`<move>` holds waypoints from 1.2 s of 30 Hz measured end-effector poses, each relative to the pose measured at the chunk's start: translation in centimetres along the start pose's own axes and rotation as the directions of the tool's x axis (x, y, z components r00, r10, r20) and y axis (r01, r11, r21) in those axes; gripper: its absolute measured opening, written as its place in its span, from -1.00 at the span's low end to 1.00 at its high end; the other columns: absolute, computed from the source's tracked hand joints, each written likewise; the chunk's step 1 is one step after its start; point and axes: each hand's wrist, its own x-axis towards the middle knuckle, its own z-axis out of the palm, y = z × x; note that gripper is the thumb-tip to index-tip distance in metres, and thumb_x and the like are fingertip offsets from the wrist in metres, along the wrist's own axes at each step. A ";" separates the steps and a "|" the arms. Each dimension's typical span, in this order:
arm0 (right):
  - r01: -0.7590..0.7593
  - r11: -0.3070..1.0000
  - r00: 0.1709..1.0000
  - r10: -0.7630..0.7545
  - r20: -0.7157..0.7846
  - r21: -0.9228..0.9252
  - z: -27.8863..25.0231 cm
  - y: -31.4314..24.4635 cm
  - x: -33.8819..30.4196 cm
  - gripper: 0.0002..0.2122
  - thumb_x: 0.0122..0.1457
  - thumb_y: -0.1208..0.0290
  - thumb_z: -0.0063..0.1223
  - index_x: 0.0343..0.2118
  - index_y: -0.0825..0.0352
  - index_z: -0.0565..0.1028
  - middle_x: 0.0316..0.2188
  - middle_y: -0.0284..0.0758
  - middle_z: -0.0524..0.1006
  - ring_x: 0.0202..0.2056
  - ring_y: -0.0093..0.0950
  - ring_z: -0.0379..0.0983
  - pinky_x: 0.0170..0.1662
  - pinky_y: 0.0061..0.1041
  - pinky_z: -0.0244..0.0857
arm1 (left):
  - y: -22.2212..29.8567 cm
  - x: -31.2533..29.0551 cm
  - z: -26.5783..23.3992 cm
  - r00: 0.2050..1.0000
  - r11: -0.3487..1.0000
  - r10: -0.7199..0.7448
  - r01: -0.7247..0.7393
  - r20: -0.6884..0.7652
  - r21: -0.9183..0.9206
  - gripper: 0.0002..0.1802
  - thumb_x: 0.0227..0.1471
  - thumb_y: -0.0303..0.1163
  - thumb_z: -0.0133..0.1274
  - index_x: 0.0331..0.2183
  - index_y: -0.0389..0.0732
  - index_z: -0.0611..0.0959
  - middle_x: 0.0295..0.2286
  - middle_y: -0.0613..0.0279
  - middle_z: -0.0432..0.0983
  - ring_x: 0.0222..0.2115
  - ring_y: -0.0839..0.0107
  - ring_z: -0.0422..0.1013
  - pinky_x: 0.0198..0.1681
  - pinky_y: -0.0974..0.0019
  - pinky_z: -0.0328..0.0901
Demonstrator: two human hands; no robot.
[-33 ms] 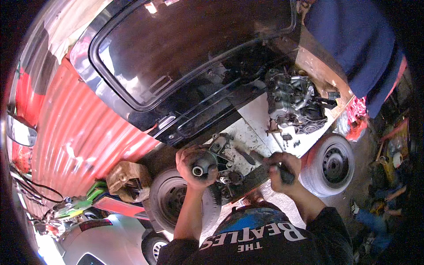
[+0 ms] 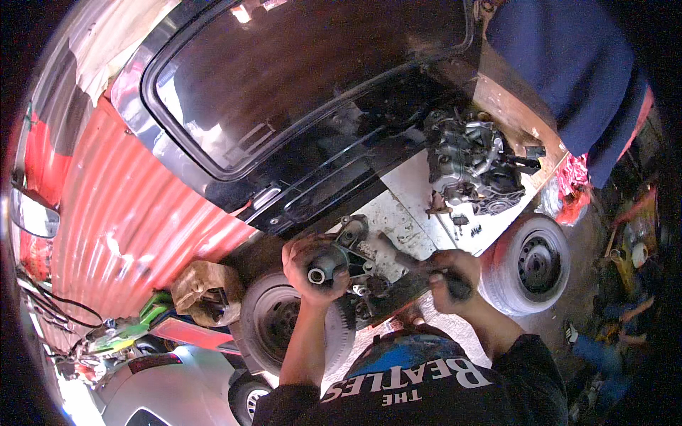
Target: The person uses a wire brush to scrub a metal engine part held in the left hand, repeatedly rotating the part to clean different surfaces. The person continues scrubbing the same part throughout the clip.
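My left hand is closed around a grey metal machine part, which has a round collar near my fingers and a bracket-like arm with holes. My right hand grips the dark handle of a brush-like tool. Its blurred brownish end points left toward the metal part; whether they touch, I cannot tell. Small dark mechanical pieces sit just right of my left hand, by the edge of the white work surface.
An engine block stands farther back on the white surface. One wheel is at the right, another wheel below my left hand. A dark vehicle tailgate rises behind. A brown carton lies left.
The brush-like tool has swung slightly, its handle showing more plainly to the left of my right hand. My left hand and the metal part stay in place.
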 end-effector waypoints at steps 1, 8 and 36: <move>0.020 0.997 1.000 -0.021 0.010 0.077 -0.2 -0.3 -0.1 -0.83 0.11 0.37 0.06 -0.42 0.41 0.48 -0.58 -0.20 0.55 -0.60 -0.43 0.48 -0.49 -0.54 0.32 | 0.5 -0.2 0.4 0.999 0.999 0.024 -0.025 -0.025 -0.035 -0.49 -0.22 -0.09 0.24 -0.29 -0.22 0.48 -0.43 0.09 0.57 -0.40 0.06 0.48 -0.22 0.06 0.31; -0.021 0.998 1.000 0.021 0.001 0.059 -2.8 -1.8 -0.8 -0.91 0.08 0.46 0.08 -0.42 0.36 0.46 -0.70 -0.24 0.45 -0.68 -0.34 0.42 -0.56 -0.45 0.27 | 3.4 -0.5 0.6 1.000 0.991 0.031 -0.031 0.003 0.127 -0.53 -0.20 -0.13 0.23 -0.30 -0.24 0.49 -0.41 0.08 0.57 -0.38 0.06 0.48 -0.23 0.07 0.31; 0.057 0.969 0.985 -0.093 -0.144 -0.240 -0.6 0.3 -7.5 -0.79 0.11 0.24 0.01 -0.41 0.28 0.56 -0.46 -0.19 0.58 -0.48 -0.23 0.53 -0.38 -0.36 0.38 | 6.7 -3.4 -0.2 0.655 0.717 -0.678 0.689 -0.334 -0.104 -0.30 0.25 -0.23 -0.02 0.23 -0.42 0.14 0.09 -0.08 0.23 0.06 0.26 0.22 0.19 0.26 0.05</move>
